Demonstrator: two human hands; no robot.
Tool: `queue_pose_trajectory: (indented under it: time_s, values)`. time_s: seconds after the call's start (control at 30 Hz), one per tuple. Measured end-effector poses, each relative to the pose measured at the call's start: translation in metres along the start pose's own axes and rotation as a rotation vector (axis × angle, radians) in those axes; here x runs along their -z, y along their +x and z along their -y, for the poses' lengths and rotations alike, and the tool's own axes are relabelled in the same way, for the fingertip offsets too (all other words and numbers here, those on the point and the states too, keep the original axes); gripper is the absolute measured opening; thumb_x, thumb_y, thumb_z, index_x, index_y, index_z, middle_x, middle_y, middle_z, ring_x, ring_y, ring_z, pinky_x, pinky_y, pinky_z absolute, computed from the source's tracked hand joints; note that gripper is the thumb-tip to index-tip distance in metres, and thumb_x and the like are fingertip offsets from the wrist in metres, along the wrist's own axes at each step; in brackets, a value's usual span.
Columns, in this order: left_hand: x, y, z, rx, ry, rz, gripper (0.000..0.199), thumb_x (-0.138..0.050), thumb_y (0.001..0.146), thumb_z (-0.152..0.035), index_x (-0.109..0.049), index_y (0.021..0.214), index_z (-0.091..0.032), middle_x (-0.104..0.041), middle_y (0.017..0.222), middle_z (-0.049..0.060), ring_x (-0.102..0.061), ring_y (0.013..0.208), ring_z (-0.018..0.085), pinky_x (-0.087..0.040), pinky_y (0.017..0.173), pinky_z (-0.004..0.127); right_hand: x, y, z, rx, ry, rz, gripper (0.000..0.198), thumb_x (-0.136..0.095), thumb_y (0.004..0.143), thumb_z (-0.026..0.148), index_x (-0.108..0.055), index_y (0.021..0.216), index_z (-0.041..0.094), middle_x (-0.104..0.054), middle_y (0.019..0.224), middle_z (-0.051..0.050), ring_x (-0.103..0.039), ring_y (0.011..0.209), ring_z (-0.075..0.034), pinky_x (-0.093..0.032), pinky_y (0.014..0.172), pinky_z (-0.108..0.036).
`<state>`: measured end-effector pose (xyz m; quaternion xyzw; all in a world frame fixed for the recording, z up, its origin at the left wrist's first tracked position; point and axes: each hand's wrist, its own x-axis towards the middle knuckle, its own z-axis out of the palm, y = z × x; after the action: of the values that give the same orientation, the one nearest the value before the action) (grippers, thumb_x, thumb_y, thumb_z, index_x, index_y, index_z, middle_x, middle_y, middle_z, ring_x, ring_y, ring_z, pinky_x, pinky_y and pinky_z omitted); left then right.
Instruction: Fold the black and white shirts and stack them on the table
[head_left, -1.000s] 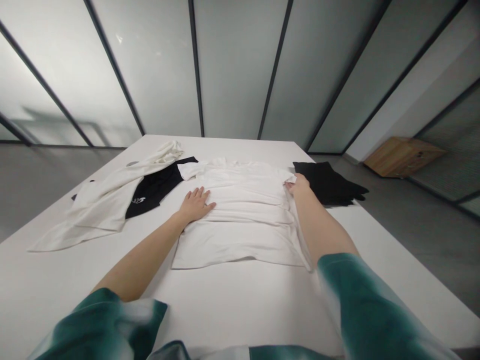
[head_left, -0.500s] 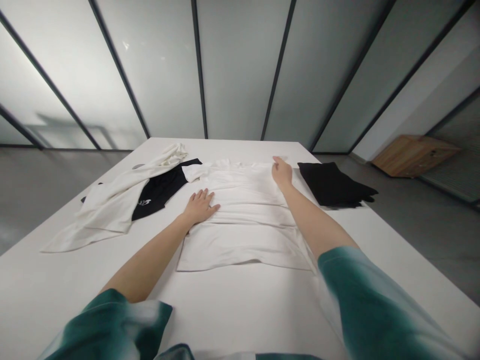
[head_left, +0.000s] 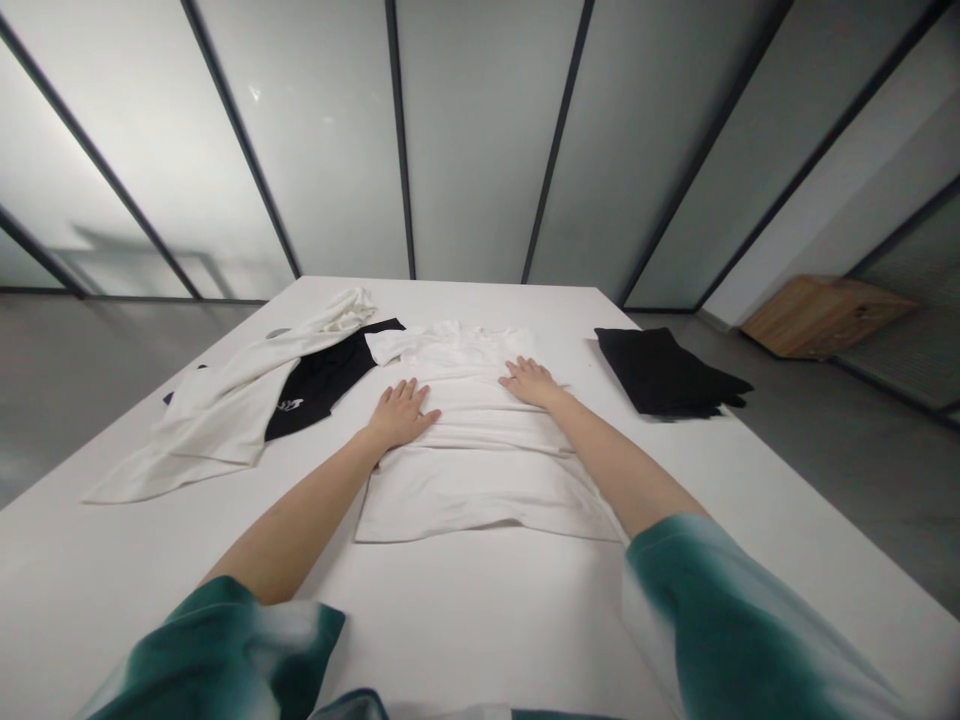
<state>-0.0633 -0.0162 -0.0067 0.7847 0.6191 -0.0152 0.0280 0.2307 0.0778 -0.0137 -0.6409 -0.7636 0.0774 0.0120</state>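
The white shirt (head_left: 487, 490) is lying face-flat on the bench (head_left: 465, 620), directly in front of the person, with its collar end pointing toward the far edge and its hem facing the body. Several creases are running across its middle.

The left grip (head_left: 400, 412), a bare hand, is resting palm down on the shirt's left side edge, about midway between collar and hem. Its fingers are spreading forward and its thumb is pointing inward across the cloth. The short left sleeve of the shirt is lying beyond this grip, toward the far side.

The right grip (head_left: 529, 382) is resting palm down on the upper right part of the shirt, farther from the body than the left grip. Its fingers are extending toward the collar and standing slightly apart. The middle of the shirt is lying between the two grips; the hem is lying nearer the body than either.

To the left, a white garment (head_left: 225, 400) is partly covering a black garment (head_left: 322, 385), which is showing a small white print. To the right, well apart from the shirt, black cloth (head_left: 660, 370) is lying in a flat pile near the bench edge.
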Motion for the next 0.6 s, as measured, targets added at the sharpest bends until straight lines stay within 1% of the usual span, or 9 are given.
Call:
queue_pose_trajectory:
  time_s: [0.03, 0.1, 0.2, 0.3, 0.4, 0.5, 0.6]
  values:
    - [0.0, 0.0, 0.0, -0.001, 0.0, -0.004, 0.071, -0.032, 0.1, -0.058, -0.034, 0.157, -0.016, -0.024, 0.165, 0.015, -0.022, 0.153, 0.032, -0.02, 0.122, 0.048, 0.0, 0.0, -0.002, -0.004, 0.014, 0.002, 0.062, -0.035, 0.101, 0.054, -0.04, 0.154, 0.022, -0.028, 0.164, -0.012, -0.026, 0.151, -0.03, -0.023, 0.121, -0.046]
    - [0.0, 0.0, 0.001, -0.003, -0.003, -0.011, 0.071, -0.033, 0.099, -0.058, -0.035, 0.156, -0.016, -0.025, 0.165, 0.015, -0.022, 0.152, 0.032, -0.02, 0.122, 0.048, 0.002, 0.002, -0.009, -0.004, 0.052, -0.039, 0.063, -0.03, 0.103, 0.052, -0.038, 0.155, 0.018, -0.028, 0.164, -0.013, -0.027, 0.151, -0.027, -0.023, 0.121, -0.043]
    - [0.0, 0.0, 0.001, -0.005, -0.007, 0.001, 0.071, -0.032, 0.099, -0.058, -0.034, 0.157, -0.015, -0.024, 0.165, 0.016, -0.022, 0.152, 0.033, -0.02, 0.121, 0.049, 0.008, 0.0, -0.029, 0.035, 0.081, -0.126, 0.063, -0.031, 0.102, 0.05, -0.04, 0.154, 0.014, -0.034, 0.161, -0.014, -0.03, 0.149, -0.026, -0.023, 0.122, -0.04]
    - [0.0, 0.0, 0.002, -0.009, -0.003, 0.019, 0.073, -0.03, 0.099, -0.059, -0.032, 0.157, -0.015, -0.021, 0.165, 0.017, -0.02, 0.153, 0.034, -0.019, 0.121, 0.05, 0.005, -0.013, -0.047, 0.125, 0.057, -0.169, 0.063, -0.037, 0.1, 0.051, -0.042, 0.153, 0.016, -0.036, 0.16, -0.014, -0.032, 0.149, -0.027, -0.024, 0.122, -0.043]
    - [-0.001, 0.001, 0.002, -0.012, 0.003, 0.024, 0.074, -0.029, 0.099, -0.06, -0.032, 0.158, -0.015, -0.022, 0.165, 0.018, -0.02, 0.152, 0.036, -0.02, 0.12, 0.052, -0.006, -0.036, -0.056, 0.175, -0.004, -0.146, 0.064, -0.039, 0.099, 0.054, -0.044, 0.152, 0.02, -0.036, 0.16, -0.012, -0.032, 0.148, -0.029, -0.026, 0.121, -0.046]
    - [0.003, -0.001, 0.001, -0.026, 0.024, 0.006, 0.072, -0.031, 0.098, -0.061, -0.037, 0.155, -0.016, -0.03, 0.163, 0.019, -0.029, 0.149, 0.037, -0.026, 0.117, 0.052, -0.016, -0.055, -0.057, 0.164, -0.058, -0.112, 0.063, -0.038, 0.099, 0.058, -0.046, 0.151, 0.023, -0.035, 0.161, -0.011, -0.031, 0.149, -0.03, -0.027, 0.12, -0.047]
    - [0.01, -0.006, -0.001, -0.052, 0.048, -0.022, 0.067, -0.037, 0.096, -0.061, -0.047, 0.147, -0.019, -0.046, 0.152, 0.019, -0.045, 0.137, 0.036, -0.039, 0.107, 0.048, -0.016, -0.064, -0.055, 0.139, -0.077, -0.105, 0.063, -0.036, 0.099, 0.058, -0.046, 0.151, 0.022, -0.033, 0.162, -0.012, -0.031, 0.149, -0.03, -0.028, 0.12, -0.047]
